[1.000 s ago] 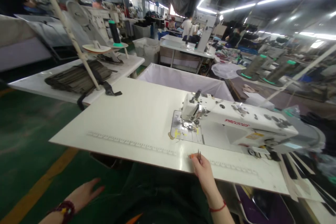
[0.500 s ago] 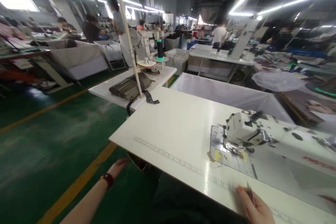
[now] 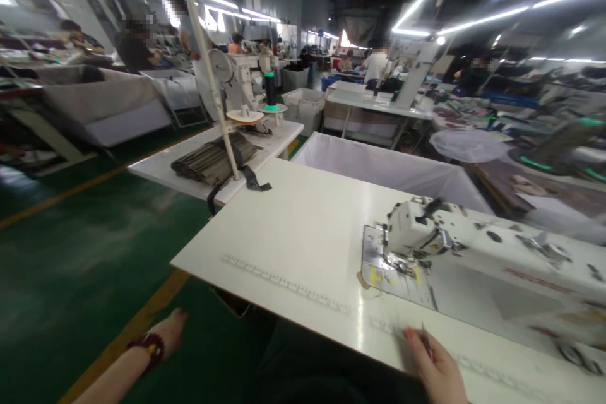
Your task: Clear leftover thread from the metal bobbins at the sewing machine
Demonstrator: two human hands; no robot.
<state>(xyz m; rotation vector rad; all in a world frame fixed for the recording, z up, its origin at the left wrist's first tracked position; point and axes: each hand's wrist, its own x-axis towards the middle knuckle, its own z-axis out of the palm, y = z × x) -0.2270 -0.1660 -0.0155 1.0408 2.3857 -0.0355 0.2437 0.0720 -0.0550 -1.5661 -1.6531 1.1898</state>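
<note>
My right hand (image 3: 438,369) rests on the near edge of the white sewing table (image 3: 303,233) and holds a thin metal tool, like tweezers (image 3: 425,341), between thumb and fingers. A white sewing machine (image 3: 473,252) stands on the table just beyond that hand, with its needle plate (image 3: 392,268) to the left. My left hand (image 3: 168,334), with a dark red bracelet at the wrist, hangs below the table's left edge over the green floor, fingers loosely curled, holding nothing. A printed ruler strip (image 3: 284,283) runs along the table's front.
A stack of dark fabric pieces (image 3: 213,161) lies on a side table (image 3: 184,170) to the left, by a slanted white pole (image 3: 208,69). A white-lined bin (image 3: 388,167) stands behind my table. People work at stations further back. A yellow line (image 3: 137,328) crosses the green floor.
The view swung left, then slightly back right. My left hand moved from my lap out to the left, below the table edge. My right hand kept the tool at the table's front.
</note>
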